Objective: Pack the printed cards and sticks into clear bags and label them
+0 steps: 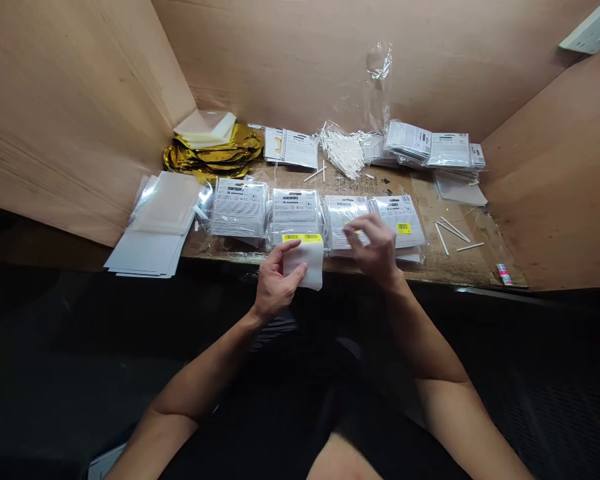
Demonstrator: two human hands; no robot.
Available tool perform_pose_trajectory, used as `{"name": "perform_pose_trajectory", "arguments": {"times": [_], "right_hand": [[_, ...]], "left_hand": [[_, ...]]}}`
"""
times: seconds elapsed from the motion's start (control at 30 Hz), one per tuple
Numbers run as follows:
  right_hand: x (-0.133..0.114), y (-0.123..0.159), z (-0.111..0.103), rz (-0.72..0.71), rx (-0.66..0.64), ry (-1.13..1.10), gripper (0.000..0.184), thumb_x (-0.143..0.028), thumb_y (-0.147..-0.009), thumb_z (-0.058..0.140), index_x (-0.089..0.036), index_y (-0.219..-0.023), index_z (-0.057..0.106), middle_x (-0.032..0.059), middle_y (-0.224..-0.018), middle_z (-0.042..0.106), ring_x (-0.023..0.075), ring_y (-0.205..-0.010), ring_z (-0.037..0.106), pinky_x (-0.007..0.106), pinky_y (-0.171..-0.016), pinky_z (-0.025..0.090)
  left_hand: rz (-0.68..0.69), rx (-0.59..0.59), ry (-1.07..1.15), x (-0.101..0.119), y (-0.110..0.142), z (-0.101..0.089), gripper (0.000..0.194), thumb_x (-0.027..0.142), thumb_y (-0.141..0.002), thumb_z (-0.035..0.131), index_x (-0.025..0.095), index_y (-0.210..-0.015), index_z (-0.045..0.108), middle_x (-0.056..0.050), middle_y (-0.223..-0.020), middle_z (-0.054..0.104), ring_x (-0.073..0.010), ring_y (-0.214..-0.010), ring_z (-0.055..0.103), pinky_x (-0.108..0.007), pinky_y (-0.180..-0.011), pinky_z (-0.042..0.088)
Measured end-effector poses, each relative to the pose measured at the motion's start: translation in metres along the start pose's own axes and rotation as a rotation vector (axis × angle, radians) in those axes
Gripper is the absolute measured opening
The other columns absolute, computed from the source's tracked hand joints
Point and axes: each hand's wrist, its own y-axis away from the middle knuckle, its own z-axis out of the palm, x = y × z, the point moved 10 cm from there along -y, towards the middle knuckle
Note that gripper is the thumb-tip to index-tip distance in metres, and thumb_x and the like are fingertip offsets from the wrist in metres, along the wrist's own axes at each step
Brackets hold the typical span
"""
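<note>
My left hand [276, 283] grips a strip of yellow barcode labels [303, 238] on white backing paper, thumb on top, at the table's front edge. My right hand [375, 248] hovers over or touches the third clear-wrapped card pack [343, 208] in the front row. Its fingers are curled and blurred, and some yellow shows beside and between them; whether they pinch a label I cannot tell. The pack at the right end [393, 208] carries a yellow label [403, 228]. Two more wrapped packs, one at the left [239, 210] and one behind the strip [295, 207], show printed faces without yellow labels.
At the left lie flat white sheets [145, 250] and gold foil pieces [213, 157]. White sticks [343, 152] are heaped at the back, with several loose at the right [450, 232]. More packs [410, 141] are stacked behind. Wooden panels [290, 60] enclose the table.
</note>
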Motion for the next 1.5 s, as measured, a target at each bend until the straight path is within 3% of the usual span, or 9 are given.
{"name": "perform_pose_trajectory", "arguments": {"times": [0.1,0.23,0.57,0.7,0.8,0.93,1.07,1.2,1.5], "right_hand": [[-0.060,0.005,0.014,-0.284,-0.167,-0.151,0.009,-0.031,-0.106,0.069,-0.025,-0.105,0.076,0.0082,-0.102,0.074,0.0240,-0.093,0.065,0.042,-0.087,0.053],[-0.077,0.006,0.020,-0.350,-0.214,-0.207,0.008,-0.029,-0.106,0.071,-0.023,-0.106,0.076,0.0084,-0.098,0.075,0.0233,-0.091,0.066,0.041,-0.086,0.055],[-0.056,-0.003,0.036,0.137,-0.418,-0.623,0.024,-0.034,-0.102,0.071,-0.020,-0.084,0.077,0.0032,-0.082,0.072,0.0165,-0.072,0.065,0.031,-0.068,0.051],[-0.034,-0.004,0.017,0.295,-0.049,-0.428,0.027,-0.040,-0.105,0.065,-0.022,-0.088,0.076,0.0054,-0.081,0.071,0.0212,-0.075,0.064,0.038,-0.070,0.054],[-0.061,0.009,0.006,0.035,0.148,-0.159,0.014,-0.032,-0.103,0.067,-0.026,-0.100,0.079,0.0083,-0.088,0.072,0.0247,-0.080,0.065,0.043,-0.076,0.054],[-0.110,0.030,0.035,-0.356,-0.098,-0.083,0.020,-0.030,-0.100,0.073,-0.029,-0.120,0.078,0.0093,-0.102,0.075,0.0252,-0.086,0.068,0.043,-0.077,0.053],[-0.099,0.011,0.028,-0.180,-0.161,-0.179,0.032,-0.041,-0.102,0.072,-0.026,-0.131,0.074,0.0139,-0.116,0.069,0.0316,-0.107,0.066,0.051,-0.093,0.055],[-0.097,-0.008,0.036,-0.081,-0.326,-0.333,0.008,-0.029,-0.103,0.068,-0.025,-0.106,0.075,0.0111,-0.115,0.066,0.0284,-0.111,0.064,0.048,-0.096,0.055],[-0.031,-0.082,0.095,0.208,-0.649,-0.368,0.029,-0.043,-0.095,0.077,-0.019,-0.080,0.070,0.0002,-0.071,0.064,0.0142,-0.068,0.050,0.031,-0.067,0.040]], "left_hand": [[-0.024,-0.062,0.038,0.002,0.006,0.011,0.080,0.027,-0.089,0.082,0.028,-0.163,0.051,-0.010,-0.132,0.077,-0.0263,-0.115,0.077,-0.041,-0.103,0.062],[-0.008,-0.081,-0.011,0.008,0.013,0.013,0.097,0.019,-0.084,0.081,0.028,-0.172,0.039,-0.011,-0.133,0.076,-0.0291,-0.118,0.076,-0.043,-0.106,0.061],[0.046,-0.139,-0.111,0.020,0.019,0.000,0.087,0.007,-0.073,0.074,0.032,-0.156,0.065,-0.006,-0.138,0.077,-0.0243,-0.102,0.076,-0.036,-0.096,0.062],[0.074,-0.204,-0.183,0.022,0.018,0.002,0.065,0.005,-0.072,0.068,0.028,-0.131,0.083,-0.005,-0.131,0.080,-0.0293,-0.119,0.074,-0.039,-0.111,0.055],[0.053,-0.242,-0.216,0.018,0.015,0.002,0.065,0.005,-0.072,0.066,0.025,-0.133,0.081,-0.004,-0.123,0.082,-0.0275,-0.111,0.076,-0.036,-0.106,0.056],[0.090,-0.274,-0.252,0.021,0.014,0.000,0.039,0.010,-0.079,0.068,0.019,-0.115,0.081,-0.003,-0.099,0.079,-0.0221,-0.088,0.071,-0.030,-0.084,0.055],[0.060,-0.248,-0.257,0.018,0.014,-0.008,0.028,0.012,-0.079,0.067,0.019,-0.104,0.078,-0.001,-0.087,0.073,-0.0183,-0.076,0.063,-0.027,-0.070,0.049],[0.058,-0.255,-0.212,0.017,0.016,-0.009,0.046,0.009,-0.076,0.064,0.022,-0.116,0.081,-0.001,-0.098,0.079,-0.0210,-0.084,0.070,-0.029,-0.079,0.054],[-0.040,-0.139,-0.158,0.002,0.018,-0.040,0.066,0.010,-0.077,0.070,0.021,-0.141,0.077,-0.007,-0.137,0.079,-0.0307,-0.127,0.074,-0.044,-0.121,0.052]]}}
